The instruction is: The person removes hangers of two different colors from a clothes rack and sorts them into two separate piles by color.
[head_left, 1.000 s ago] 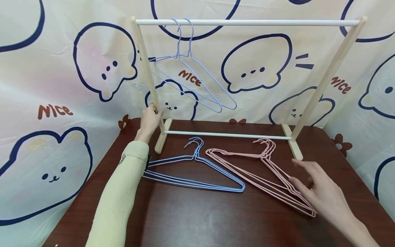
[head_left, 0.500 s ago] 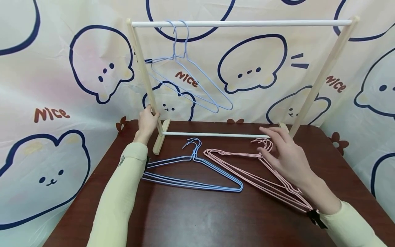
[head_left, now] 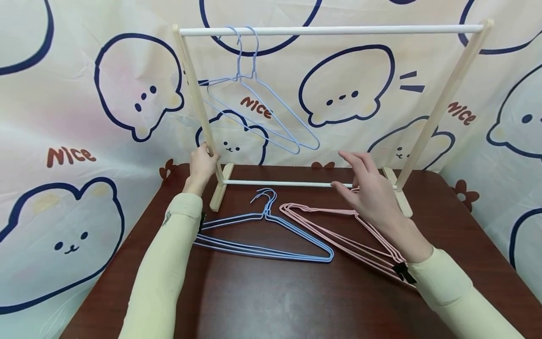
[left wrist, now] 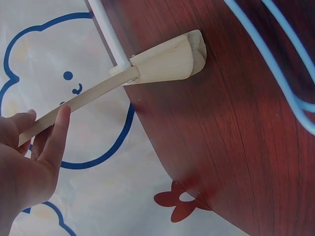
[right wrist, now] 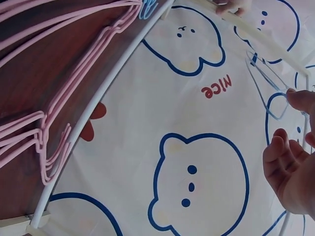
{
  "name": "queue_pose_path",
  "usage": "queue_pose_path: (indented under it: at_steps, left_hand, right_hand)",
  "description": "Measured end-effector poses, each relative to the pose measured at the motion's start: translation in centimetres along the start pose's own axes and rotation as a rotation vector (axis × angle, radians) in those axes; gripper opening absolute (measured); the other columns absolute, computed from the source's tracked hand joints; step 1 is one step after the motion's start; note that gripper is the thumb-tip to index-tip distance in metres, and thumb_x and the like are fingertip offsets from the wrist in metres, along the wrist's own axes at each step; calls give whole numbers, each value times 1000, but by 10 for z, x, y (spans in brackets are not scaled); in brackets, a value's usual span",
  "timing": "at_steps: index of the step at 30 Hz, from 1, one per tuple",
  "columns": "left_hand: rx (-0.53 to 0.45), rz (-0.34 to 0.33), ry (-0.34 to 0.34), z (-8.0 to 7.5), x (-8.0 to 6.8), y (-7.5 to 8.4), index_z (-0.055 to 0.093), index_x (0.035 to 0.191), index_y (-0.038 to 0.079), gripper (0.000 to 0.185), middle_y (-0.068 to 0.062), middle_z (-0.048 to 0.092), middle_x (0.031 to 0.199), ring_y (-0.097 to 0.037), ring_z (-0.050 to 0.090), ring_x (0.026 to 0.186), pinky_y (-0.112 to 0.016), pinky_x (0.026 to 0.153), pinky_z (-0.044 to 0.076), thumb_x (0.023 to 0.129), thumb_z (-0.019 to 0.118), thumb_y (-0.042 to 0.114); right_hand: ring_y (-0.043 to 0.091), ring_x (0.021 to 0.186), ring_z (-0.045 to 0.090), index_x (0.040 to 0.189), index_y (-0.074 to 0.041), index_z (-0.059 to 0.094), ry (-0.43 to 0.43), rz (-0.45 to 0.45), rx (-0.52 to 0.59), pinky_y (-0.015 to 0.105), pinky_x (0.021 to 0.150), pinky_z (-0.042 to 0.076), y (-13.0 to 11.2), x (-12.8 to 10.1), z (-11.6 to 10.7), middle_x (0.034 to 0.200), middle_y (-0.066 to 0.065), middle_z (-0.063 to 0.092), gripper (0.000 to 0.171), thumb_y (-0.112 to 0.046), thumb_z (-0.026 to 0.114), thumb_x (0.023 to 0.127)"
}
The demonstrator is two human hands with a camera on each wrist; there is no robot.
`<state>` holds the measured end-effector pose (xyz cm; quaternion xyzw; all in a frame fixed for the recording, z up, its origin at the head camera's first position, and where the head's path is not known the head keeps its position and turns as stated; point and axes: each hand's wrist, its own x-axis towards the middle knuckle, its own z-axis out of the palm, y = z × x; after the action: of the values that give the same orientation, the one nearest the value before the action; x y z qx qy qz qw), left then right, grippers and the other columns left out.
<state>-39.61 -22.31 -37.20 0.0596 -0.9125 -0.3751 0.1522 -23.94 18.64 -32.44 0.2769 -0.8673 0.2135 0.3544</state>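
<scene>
My left hand [head_left: 202, 167] grips the lower part of the wooden left post [head_left: 196, 103] of a small clothes rack. The left wrist view shows fingers and thumb on either side of that post [left wrist: 83, 98]. My right hand [head_left: 372, 195] is raised over the pink wire hangers [head_left: 296, 207], fingers spread, holding nothing; it hides most of their hooks in the head view. Two blue wire hangers [head_left: 239, 75] hang near the left end of the white top rail [head_left: 338, 30]. Several more blue hangers [head_left: 267, 214] lie stacked on the table, left of the pink ones.
The rack stands at the back of the dark brown table [head_left: 262, 301], with a lower white bar [head_left: 279, 183] and wooden feet [head_left: 220, 188]. A patterned cloth [head_left: 347, 113] hangs close behind it. The right post [head_left: 444, 103] leans outward in view.
My right hand has moved left and up from beside the pink hangers to over their hooks. My left hand keeps its grip on the post. The view has shifted slightly.
</scene>
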Motion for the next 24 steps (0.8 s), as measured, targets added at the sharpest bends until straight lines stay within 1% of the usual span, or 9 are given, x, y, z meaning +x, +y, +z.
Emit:
queue_pose_path:
  at_steps: [4, 8, 13, 16, 21, 24]
  left_hand:
    - [-1, -3, -6, -2, 0, 0, 53, 133, -1, 36, -30, 65, 118, -43, 68, 100, -50, 79, 58, 100, 56, 13]
    - [-2, -10, -3, -3, 0, 0, 52, 134, -1, 37, -30, 64, 119, -43, 68, 101, -50, 79, 58, 100, 56, 13]
    - [-11, -4, -7, -2, 1, -1, 51, 136, 0, 39, -30, 64, 121, -42, 68, 101, -49, 80, 58, 100, 56, 14]
    - [-5, -3, -7, -1, 1, -1, 52, 135, 1, 38, -29, 64, 120, -42, 69, 100, -49, 81, 58, 100, 56, 14]
    - [-18, 8, -1, -1, 0, 0, 53, 133, 0, 36, -30, 64, 119, -43, 68, 100, -50, 80, 58, 100, 56, 13]
    - [-21, 8, -1, -1, -1, 1, 53, 133, 0, 35, -30, 64, 119, -43, 68, 100, -50, 80, 58, 100, 56, 14]
  right_hand:
    - [11, 61, 49, 145, -14, 47, 17, -1, -3, 25, 41, 34, 2, 14, 9, 129, 13, 53, 72, -16, 82, 82]
    - [13, 61, 50, 148, -17, 44, -6, 13, -5, 26, 42, 35, 3, 26, 19, 133, 13, 51, 72, -18, 80, 85]
    - [15, 60, 49, 148, -17, 43, -14, -11, -8, 27, 44, 36, 8, 36, 32, 134, 15, 50, 73, -18, 80, 85]
    - [16, 58, 52, 150, -18, 41, -16, -29, 3, 27, 46, 39, 10, 43, 39, 134, 16, 49, 76, -18, 80, 85]
    - [17, 60, 56, 152, -20, 40, -12, -61, 15, 29, 52, 48, 14, 54, 51, 134, 16, 51, 79, -18, 81, 84]
    - [19, 63, 53, 153, -21, 38, -26, -73, 11, 30, 52, 47, 17, 62, 57, 136, 15, 52, 81, -19, 81, 84]
